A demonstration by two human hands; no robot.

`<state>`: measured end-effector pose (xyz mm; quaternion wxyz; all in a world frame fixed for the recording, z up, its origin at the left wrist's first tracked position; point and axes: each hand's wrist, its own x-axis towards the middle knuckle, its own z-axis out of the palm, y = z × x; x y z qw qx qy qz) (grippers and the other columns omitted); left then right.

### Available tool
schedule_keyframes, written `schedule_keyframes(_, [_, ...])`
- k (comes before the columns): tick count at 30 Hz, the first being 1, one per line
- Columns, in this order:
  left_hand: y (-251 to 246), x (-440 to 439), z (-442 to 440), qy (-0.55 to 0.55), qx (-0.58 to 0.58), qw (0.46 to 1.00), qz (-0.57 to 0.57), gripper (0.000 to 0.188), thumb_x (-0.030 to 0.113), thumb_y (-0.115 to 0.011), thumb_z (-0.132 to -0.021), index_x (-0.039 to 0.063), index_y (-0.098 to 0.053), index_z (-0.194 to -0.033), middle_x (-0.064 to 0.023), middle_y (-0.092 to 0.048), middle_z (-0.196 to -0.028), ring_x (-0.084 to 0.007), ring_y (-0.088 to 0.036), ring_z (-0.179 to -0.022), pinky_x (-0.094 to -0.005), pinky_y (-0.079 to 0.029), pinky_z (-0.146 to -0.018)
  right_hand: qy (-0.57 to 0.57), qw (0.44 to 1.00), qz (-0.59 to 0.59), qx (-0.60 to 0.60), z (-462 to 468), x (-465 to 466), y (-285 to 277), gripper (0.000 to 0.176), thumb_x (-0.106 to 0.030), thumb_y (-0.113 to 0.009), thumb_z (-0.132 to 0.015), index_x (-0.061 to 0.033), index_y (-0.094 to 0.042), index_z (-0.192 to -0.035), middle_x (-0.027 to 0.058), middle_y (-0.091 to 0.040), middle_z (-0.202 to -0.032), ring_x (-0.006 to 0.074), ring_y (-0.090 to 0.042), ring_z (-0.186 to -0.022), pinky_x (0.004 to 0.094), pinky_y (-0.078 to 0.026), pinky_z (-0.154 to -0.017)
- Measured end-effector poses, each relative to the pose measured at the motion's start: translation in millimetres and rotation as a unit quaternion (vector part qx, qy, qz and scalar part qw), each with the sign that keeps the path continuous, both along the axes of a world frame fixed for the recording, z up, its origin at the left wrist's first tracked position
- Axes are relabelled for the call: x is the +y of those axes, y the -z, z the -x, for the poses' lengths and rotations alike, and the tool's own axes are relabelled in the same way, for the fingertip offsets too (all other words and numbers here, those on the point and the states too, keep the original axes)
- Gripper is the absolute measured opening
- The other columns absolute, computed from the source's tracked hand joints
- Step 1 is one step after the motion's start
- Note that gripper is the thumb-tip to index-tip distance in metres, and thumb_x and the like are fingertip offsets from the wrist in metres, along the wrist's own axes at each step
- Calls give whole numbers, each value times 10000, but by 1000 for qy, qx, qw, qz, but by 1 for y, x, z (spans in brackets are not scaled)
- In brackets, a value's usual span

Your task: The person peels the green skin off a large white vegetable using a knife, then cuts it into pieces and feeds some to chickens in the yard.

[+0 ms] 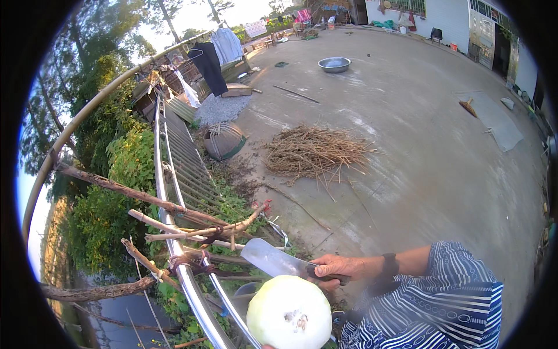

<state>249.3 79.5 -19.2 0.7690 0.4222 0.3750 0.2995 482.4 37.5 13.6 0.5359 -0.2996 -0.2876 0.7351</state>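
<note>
My right hand (338,268) grips the dark handle of a broad-bladed kitchen cleaver (279,258). Its blade points to the left, just above a large pale gourd or melon (287,316). The fruit's cut white face is turned up, with a few seeds and a small hollow near the middle; a greenish tint shows at its edge. Of my left hand (268,347), only a fingertip appears against the fruit at the bottom edge of the picture. The rest of that hand is hidden or out of view.
To the left run a shiny metal railing (187,279) and tied wooden branches (144,192), with water (126,314) below. On the concrete yard (418,144) lie a heap of dry stalks (318,150), an upturned basket (224,140) and a metal basin (334,64). Laundry (209,65) hangs from a pole.
</note>
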Motion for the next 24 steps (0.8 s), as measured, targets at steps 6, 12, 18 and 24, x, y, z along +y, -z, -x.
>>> schedule_keyframes(6, [-2,-7,-95,57,8,998,-12,859,532,-686,-774,-26,-406,-1365,-139,-545,-1294,-343,-543,-1154,-483,-429,-1011,65,997,-9,-43,-96,-49,1,639,-438,-696,-851,1,-472,-1258,-65,-424,-628,38,-363,-513,222,-251,-443])
schedule_keyframes(12, [-5,-13,-195,77,-10,997,-23,870,543,-683,-776,-25,-399,-1371,-124,-541,-1307,-344,-538,-1166,-490,-424,-1018,153,981,46,-112,-188,-85,13,618,-287,-709,-852,-52,-437,-1355,-87,-403,-638,22,-348,-518,203,-235,-442])
schedule_keyframes(18, [-26,-10,-278,97,-111,989,21,816,435,-683,-771,-32,-386,-1371,-141,-536,-1306,-343,-540,-1167,-489,-435,-1014,231,965,100,-70,-249,-109,22,581,-237,-708,-841,-58,-466,-1338,-68,-462,-703,18,-362,-548,195,-255,-452])
schedule_keyframes(24, [-35,0,-337,135,-153,972,113,672,158,-697,-752,-31,-401,-1324,-155,-552,-1249,-273,-562,-1131,-411,-470,-986,353,924,130,-66,-272,-121,30,565,-206,-738,-812,-23,-498,-1290,-24,-557,-828,19,-438,-613,201,-325,-464])
